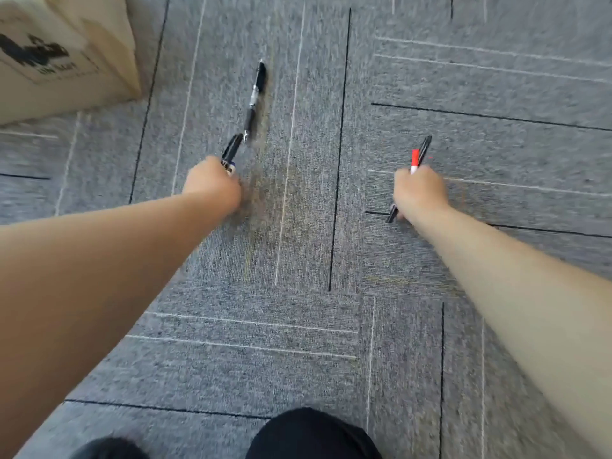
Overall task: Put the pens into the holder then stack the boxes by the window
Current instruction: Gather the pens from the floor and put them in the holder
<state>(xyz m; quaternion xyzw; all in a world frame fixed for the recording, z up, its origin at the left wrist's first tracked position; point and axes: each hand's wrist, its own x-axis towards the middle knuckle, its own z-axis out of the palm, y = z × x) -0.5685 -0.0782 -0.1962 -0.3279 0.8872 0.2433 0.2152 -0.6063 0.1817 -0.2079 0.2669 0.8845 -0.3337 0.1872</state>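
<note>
My left hand is closed in a fist around a black marker whose cap end sticks out past the knuckles. Just beyond that marker, a black gel pen lies loose on the grey carpet, pointing away from me. My right hand grips two pens together: a black pen and a red-capped pen. The black one's other end shows below the fist. No pen holder is in view.
A cardboard box with black print stands on the carpet at the top left, close to the loose pen. The floor is grey carpet tile with thin black and white lines. My dark-clothed knees show at the bottom edge.
</note>
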